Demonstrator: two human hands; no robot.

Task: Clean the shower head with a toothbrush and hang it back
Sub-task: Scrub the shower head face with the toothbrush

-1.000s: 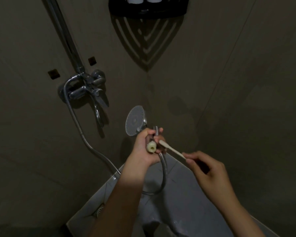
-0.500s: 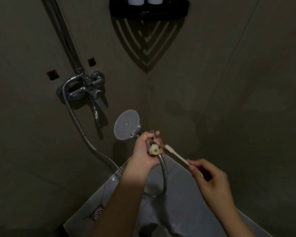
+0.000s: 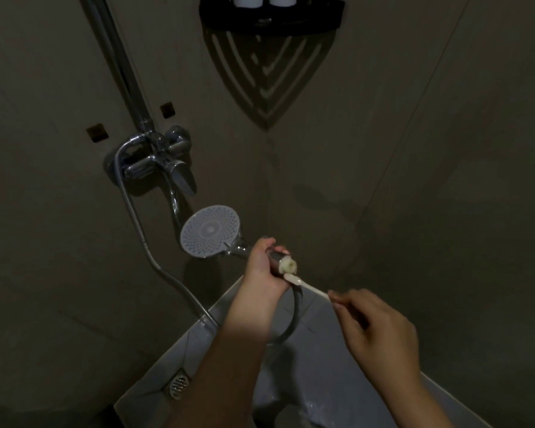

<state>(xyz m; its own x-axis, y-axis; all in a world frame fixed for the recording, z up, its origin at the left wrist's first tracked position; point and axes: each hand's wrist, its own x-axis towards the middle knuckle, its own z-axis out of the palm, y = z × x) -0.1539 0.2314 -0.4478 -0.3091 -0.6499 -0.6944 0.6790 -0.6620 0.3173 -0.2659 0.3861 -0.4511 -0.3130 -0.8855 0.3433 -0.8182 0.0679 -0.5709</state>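
A round shower head (image 3: 210, 231) with a pale perforated face points toward me in the middle of the view. My left hand (image 3: 264, 267) grips its chrome handle, whose pale open end (image 3: 288, 265) sticks out to the right. My right hand (image 3: 374, 322) pinches the handle of a white toothbrush (image 3: 303, 285), and the brush tip touches the underside of that open end. A metal hose (image 3: 142, 239) runs from the wall mixer down and loops under my left hand.
The chrome mixer tap (image 3: 161, 159) and riser pipe (image 3: 118, 57) sit on the left wall. A black corner shelf (image 3: 269, 17) hangs at the top. Below are the wet tiled floor (image 3: 306, 381) and a round drain (image 3: 179, 385).
The shower head has turned so its face now points more toward me and sits lower left. The toothbrush tip moved in against the handle's open end.
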